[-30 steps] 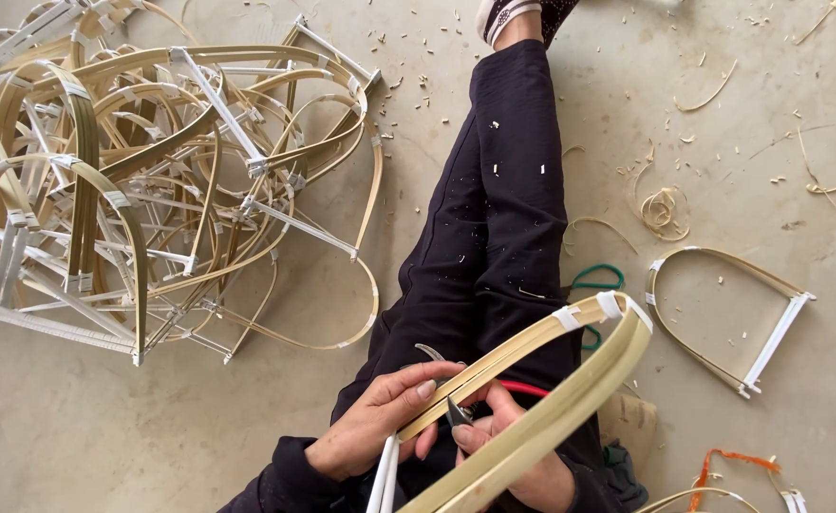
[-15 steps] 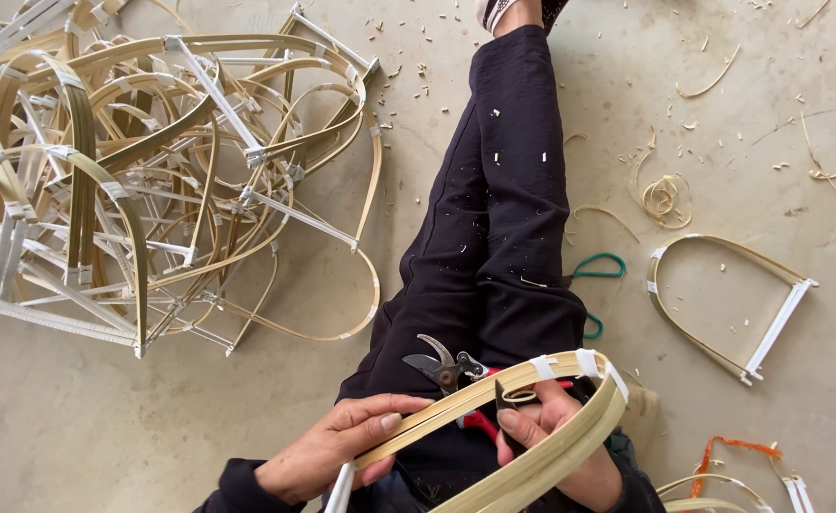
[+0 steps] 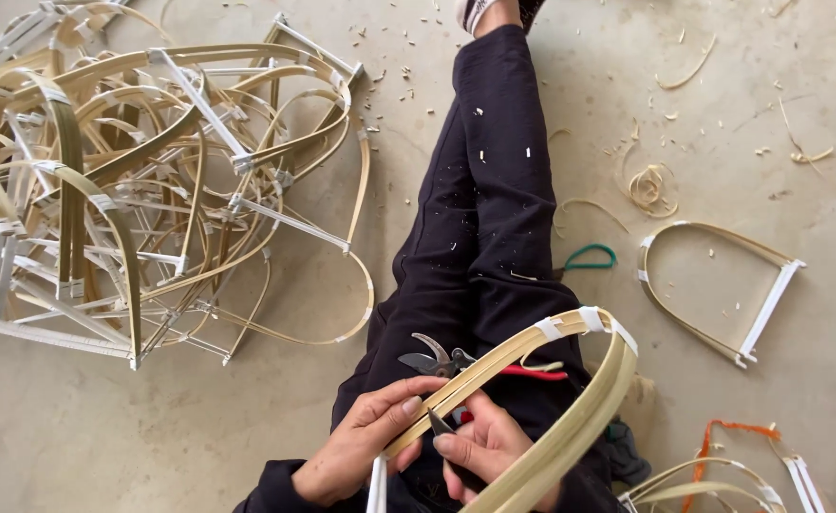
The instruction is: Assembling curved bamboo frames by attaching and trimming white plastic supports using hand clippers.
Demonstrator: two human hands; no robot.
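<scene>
I sit on a concrete floor with my legs in dark trousers [image 3: 479, 228] stretched out. My left hand [image 3: 361, 439] grips a bent bamboo hoop frame [image 3: 570, 380] bound with white tape near its top bend. My right hand [image 3: 479, 451] holds a small dark blade [image 3: 440, 424] against the hoop's strip. Pruning shears [image 3: 456, 361] with red handles lie on my lap, just beyond the hoop.
A big tangled pile of finished bamboo hoop frames [image 3: 142, 190] lies at the left. One single frame [image 3: 717, 285] rests on the floor at the right, a green loop [image 3: 591, 255] beside my leg, more frames and an orange cord [image 3: 722, 446] at the lower right. Shavings litter the floor.
The hoop has shifted right and slightly up across my lap. The shears have come into view on my thigh. My right hand has moved under the strip with the blade.
</scene>
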